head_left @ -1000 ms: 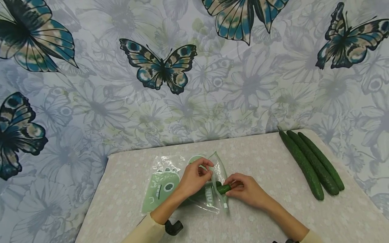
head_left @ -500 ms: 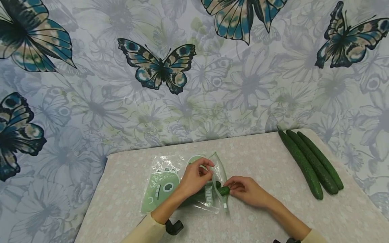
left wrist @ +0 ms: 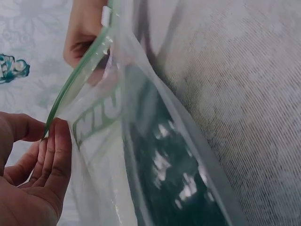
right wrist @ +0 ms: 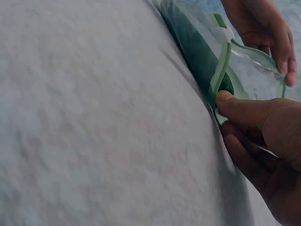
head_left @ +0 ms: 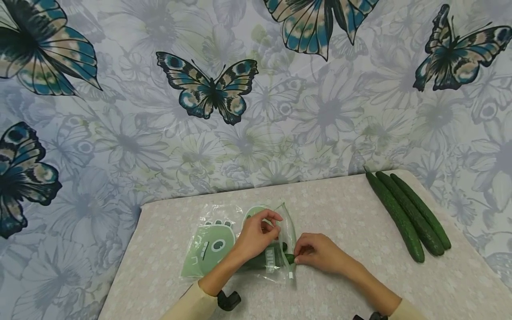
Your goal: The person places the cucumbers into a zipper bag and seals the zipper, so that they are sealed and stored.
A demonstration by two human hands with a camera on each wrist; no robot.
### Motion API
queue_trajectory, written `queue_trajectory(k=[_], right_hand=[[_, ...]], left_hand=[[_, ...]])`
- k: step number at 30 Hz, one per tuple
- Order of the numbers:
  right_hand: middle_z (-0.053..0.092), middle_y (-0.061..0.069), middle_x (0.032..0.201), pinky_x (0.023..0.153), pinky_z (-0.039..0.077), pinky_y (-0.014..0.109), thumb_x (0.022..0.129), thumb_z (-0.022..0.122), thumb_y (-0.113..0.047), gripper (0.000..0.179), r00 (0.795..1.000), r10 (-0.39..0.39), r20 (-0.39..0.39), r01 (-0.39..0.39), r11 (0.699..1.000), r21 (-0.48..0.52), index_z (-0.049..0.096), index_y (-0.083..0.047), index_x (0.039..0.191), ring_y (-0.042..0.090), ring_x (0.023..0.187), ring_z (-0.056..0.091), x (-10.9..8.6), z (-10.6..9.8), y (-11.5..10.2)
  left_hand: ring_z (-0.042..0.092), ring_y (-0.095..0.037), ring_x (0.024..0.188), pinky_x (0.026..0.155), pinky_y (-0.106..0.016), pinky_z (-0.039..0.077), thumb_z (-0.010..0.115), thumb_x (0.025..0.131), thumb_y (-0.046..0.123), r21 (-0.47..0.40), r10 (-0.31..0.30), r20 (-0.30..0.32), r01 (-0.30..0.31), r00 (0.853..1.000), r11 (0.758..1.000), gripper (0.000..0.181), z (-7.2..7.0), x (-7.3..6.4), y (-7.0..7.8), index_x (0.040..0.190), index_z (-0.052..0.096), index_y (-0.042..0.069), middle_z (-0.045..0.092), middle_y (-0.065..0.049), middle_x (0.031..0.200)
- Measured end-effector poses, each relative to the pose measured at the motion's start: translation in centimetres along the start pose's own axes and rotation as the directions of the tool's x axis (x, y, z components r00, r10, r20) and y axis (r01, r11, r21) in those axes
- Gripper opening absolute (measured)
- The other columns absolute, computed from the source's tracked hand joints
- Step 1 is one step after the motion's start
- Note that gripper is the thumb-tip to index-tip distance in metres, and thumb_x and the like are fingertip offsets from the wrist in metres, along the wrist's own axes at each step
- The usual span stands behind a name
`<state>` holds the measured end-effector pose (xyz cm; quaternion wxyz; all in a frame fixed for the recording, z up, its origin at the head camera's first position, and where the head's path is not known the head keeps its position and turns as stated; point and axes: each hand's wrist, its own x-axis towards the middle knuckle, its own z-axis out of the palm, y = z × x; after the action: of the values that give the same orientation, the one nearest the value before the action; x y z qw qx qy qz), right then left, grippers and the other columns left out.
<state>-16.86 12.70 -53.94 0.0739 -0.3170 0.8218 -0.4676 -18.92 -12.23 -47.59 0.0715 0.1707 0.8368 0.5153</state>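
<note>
A clear zip bag [head_left: 212,249] with green cartoon faces lies on the table, its green-edged mouth toward the right. Cucumbers show inside it; one cucumber [head_left: 290,258] has its tip at the mouth. My left hand [head_left: 258,233] pinches the upper edge of the mouth between thumb and fingers, as the left wrist view shows, keeping it raised. At the low side of the mouth, my right hand [head_left: 322,253] has thumb and fingertips on the cucumber's end. The thumb [right wrist: 225,97] lies right by the green zip strip in the right wrist view. A white slider [head_left: 290,275] sits at the strip's near end.
Three long cucumbers [head_left: 408,213] lie side by side at the table's right. A pale patterned cloth [head_left: 160,240] covers the table. Behind it hangs a butterfly-print backdrop [head_left: 280,146]. Black wrist mounts [head_left: 229,301] sit at the sleeves.
The cucumber end has gone left, further into the bag, with my right hand following it. The bag and its slider have shifted slightly left and toward me. My left hand has barely moved.
</note>
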Motion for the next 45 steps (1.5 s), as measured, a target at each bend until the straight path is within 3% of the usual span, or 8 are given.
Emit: queue_trajectory(k=[6,12,18,24,30,34,41,45], right_hand=[[0.069,-0.016,0.092,0.071,0.052,0.020,0.093,0.085,-0.033,0.006,1.000,0.016,-0.018,-0.019,0.987,-0.157,0.083,-0.028,0.092,-0.006,0.079,0.059,0.7,0.7,-0.9],[0.067,-0.014,0.082,0.066,0.050,0.018,0.085,0.090,-0.026,0.013,0.998,0.052,-0.045,-0.060,0.976,-0.208,0.078,-0.029,0.080,-0.007,0.071,0.056,1.6,1.4,-1.5],[0.071,-0.012,0.082,0.067,0.055,0.020,0.089,0.089,-0.026,0.011,0.994,0.090,-0.068,-0.096,0.991,-0.091,0.078,-0.023,0.088,-0.003,0.072,0.063,0.9,0.8,-0.9],[0.077,-0.009,0.097,0.081,0.064,0.026,0.097,0.082,-0.026,0.011,0.979,0.143,-0.143,-0.145,0.989,-0.003,0.079,-0.017,0.103,0.003,0.088,0.072,-2.4,-1.8,-0.4],[0.078,-0.010,0.100,0.080,0.063,0.024,0.098,0.081,-0.032,0.017,0.928,0.257,-0.270,-0.283,0.957,-0.065,0.079,-0.019,0.108,0.000,0.089,0.072,-6.7,-5.9,-0.1],[0.081,-0.002,0.104,0.075,0.063,0.023,0.096,0.083,-0.032,0.026,0.879,0.286,-0.382,-0.366,0.918,-0.155,0.079,-0.016,0.115,-0.002,0.086,0.072,-9.8,-8.5,0.2],[0.078,0.008,0.105,0.064,0.054,0.021,0.096,0.083,-0.037,0.044,0.774,0.340,-0.534,-0.549,0.781,-0.298,0.075,-0.005,0.125,-0.011,0.076,0.062,-14.9,-12.8,1.1],[0.073,0.008,0.095,0.059,0.048,0.029,0.097,0.081,-0.037,0.050,0.740,0.390,-0.547,-0.629,0.689,-0.359,0.070,0.004,0.124,0.004,0.074,0.060,-16.6,-14.7,1.8]], left_hand=[[0.077,-0.012,0.079,0.068,-0.026,0.063,0.067,0.103,0.009,-0.013,0.021,0.041,-0.020,0.999,1.000,0.022,0.2,0.1,0.3,0.122,0.072,0.019,0.070,-0.008,0.108],[0.076,-0.013,0.078,0.068,-0.027,0.063,0.068,0.103,0.009,-0.012,0.004,0.029,-0.003,1.000,1.000,0.021,0.2,0.0,0.2,0.121,0.073,0.018,0.069,-0.009,0.107],[0.076,-0.015,0.080,0.070,-0.028,0.064,0.068,0.103,0.011,-0.024,-0.009,0.023,0.009,1.000,1.000,0.021,0.1,-0.2,0.0,0.124,0.072,0.015,0.067,-0.009,0.108],[0.076,-0.015,0.078,0.069,-0.028,0.064,0.070,0.103,0.011,-0.022,-0.020,-0.007,0.019,1.000,1.000,0.021,-0.3,-0.6,-0.4,0.120,0.072,0.022,0.067,-0.008,0.108],[0.075,-0.015,0.076,0.068,-0.027,0.063,0.068,0.101,0.009,-0.024,-0.034,-0.036,0.033,0.999,0.999,0.021,-1.0,-0.9,-1.1,0.120,0.073,0.017,0.065,-0.010,0.106],[0.070,-0.011,0.071,0.061,-0.023,0.057,0.065,0.097,0.003,-0.011,-0.037,-0.065,0.036,0.997,0.999,0.025,-1.4,-1.2,-1.6,0.119,0.073,0.013,0.064,-0.010,0.103],[0.065,-0.009,0.065,0.058,-0.026,0.058,0.063,0.090,-0.003,0.000,-0.040,-0.134,0.041,0.990,0.999,0.031,-2.3,-1.4,-2.6,0.111,0.075,0.015,0.062,-0.008,0.098],[0.067,-0.012,0.065,0.061,-0.028,0.063,0.061,0.091,-0.003,-0.023,-0.058,-0.144,0.055,0.988,0.998,0.030,-2.8,-1.5,-2.7,0.108,0.076,0.016,0.062,-0.008,0.098]])
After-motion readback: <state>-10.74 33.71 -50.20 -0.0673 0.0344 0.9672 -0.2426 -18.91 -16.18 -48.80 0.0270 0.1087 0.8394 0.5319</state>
